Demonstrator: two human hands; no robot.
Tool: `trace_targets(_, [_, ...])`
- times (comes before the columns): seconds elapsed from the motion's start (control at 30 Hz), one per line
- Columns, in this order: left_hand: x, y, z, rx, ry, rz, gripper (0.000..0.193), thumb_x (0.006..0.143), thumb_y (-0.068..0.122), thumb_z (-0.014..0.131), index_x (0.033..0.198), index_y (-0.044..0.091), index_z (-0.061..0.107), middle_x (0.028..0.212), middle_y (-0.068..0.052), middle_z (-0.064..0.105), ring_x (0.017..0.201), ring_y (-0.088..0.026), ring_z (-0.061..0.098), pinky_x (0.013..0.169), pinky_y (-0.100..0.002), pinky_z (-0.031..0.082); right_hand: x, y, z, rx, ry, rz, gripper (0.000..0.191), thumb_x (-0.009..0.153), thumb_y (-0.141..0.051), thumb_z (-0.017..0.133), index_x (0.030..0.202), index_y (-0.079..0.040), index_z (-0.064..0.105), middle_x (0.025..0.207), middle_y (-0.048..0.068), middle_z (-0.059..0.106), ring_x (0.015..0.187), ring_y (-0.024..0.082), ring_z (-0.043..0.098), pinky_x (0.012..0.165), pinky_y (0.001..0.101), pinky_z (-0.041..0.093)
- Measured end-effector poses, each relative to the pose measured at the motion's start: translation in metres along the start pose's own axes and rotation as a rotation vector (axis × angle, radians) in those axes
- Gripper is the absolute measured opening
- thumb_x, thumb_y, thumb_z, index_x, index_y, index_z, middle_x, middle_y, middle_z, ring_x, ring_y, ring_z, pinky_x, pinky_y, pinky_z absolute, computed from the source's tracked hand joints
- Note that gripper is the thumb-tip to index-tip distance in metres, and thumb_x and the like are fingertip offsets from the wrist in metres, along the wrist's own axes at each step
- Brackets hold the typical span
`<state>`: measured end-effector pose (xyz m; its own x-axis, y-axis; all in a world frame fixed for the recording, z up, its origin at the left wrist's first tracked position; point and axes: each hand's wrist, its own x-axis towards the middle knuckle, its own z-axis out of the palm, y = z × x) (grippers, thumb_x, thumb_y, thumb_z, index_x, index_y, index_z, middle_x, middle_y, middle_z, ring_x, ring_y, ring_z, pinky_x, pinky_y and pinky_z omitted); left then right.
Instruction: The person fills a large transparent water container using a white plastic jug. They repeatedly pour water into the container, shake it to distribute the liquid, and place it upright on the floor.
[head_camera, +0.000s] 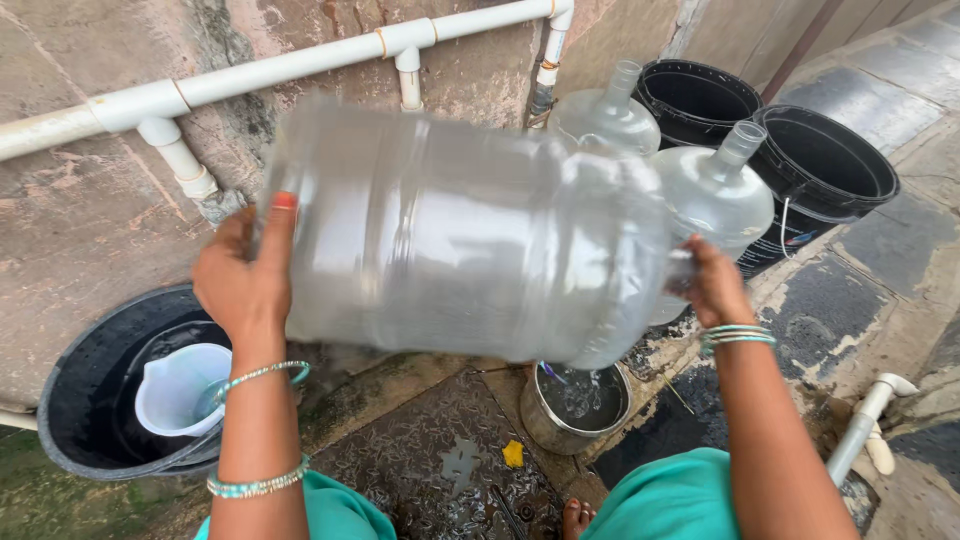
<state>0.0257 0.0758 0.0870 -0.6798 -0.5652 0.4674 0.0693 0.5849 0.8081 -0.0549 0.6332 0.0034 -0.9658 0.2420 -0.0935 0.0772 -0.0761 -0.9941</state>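
Note:
I hold a large clear plastic water jug (460, 235) sideways in front of me, with its neck toward the right. My left hand (245, 275) presses flat against the jug's base end, fingers spread. Around the neck end, my right hand (715, 285) is closed. Below the jug, on the wet stone floor, sits a small steel pot (578, 408) with water in it. Both wrists wear bangles.
Two more clear jugs (715, 190) stand upright behind, next to two black tubs (830, 165). A black tub (95, 400) at lower left holds water and a white mug (180, 390). White pipes (300, 65) run along the wall; another pipe (865, 420) stands at right.

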Motion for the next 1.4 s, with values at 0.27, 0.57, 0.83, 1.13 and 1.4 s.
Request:
trace_targets(0.27, [-0.002,0.037,-0.043,-1.076,-0.224,0.176,0.08,0.108,0.064,0.049,0.145,-0.006,0.054,0.132,-0.015,0.062,0.117,-0.021,0.059,0.112,-0.036,0.05,-0.035,-0.047,0.012,0.438,-0.091,-0.287,0.056,0.101,-0.045,0.049,0.141,-0.005,0.056,0.13,0.014,0.067,0.12,0.028,0.066,0.101,0.0452,0.057])
trace_targets(0.57, [0.008,-0.025,0.001,-0.562,-0.458,-0.559,0.088,0.074,0.062,0.065,0.141,0.005,0.058,0.138,-0.017,0.062,0.125,-0.029,0.061,0.107,-0.037,0.043,0.019,0.055,-0.002,-0.139,-0.031,0.232,0.057,0.102,-0.05,0.049,0.12,0.004,0.056,0.09,0.018,0.066,0.064,0.025,0.062,0.055,0.0334,0.054])
trace_targets(0.83, [0.001,-0.005,-0.017,-0.531,-0.358,-0.059,0.115,0.069,0.087,0.063,0.14,-0.003,0.055,0.13,-0.023,0.065,0.117,-0.034,0.064,0.103,-0.046,0.048,-0.005,-0.012,-0.005,0.27,0.089,-0.253,0.038,0.111,-0.041,0.063,0.121,-0.006,0.052,0.106,0.01,0.063,0.091,0.018,0.069,0.085,0.0323,0.064])
trace_targets(1.13, [-0.001,0.032,-0.067,-0.596,-0.143,0.065,0.092,0.091,0.078,0.053,0.136,-0.002,0.061,0.125,-0.015,0.066,0.117,-0.027,0.06,0.101,-0.039,0.046,-0.037,-0.044,0.024,0.4,-0.015,-0.206,0.035,0.098,-0.03,0.054,0.124,-0.008,0.064,0.113,0.008,0.071,0.102,0.022,0.072,0.092,0.0407,0.06])
trace_targets(1.4, [0.008,-0.028,-0.008,0.293,-0.285,-0.386,0.093,0.078,0.081,0.066,0.116,-0.004,0.073,0.113,-0.031,0.069,0.113,-0.04,0.064,0.099,-0.044,0.047,0.014,0.042,0.013,-0.617,-0.138,0.505,0.075,0.102,-0.063,0.037,0.113,0.008,0.06,0.07,0.012,0.062,0.049,0.017,0.051,0.043,0.0299,0.044])
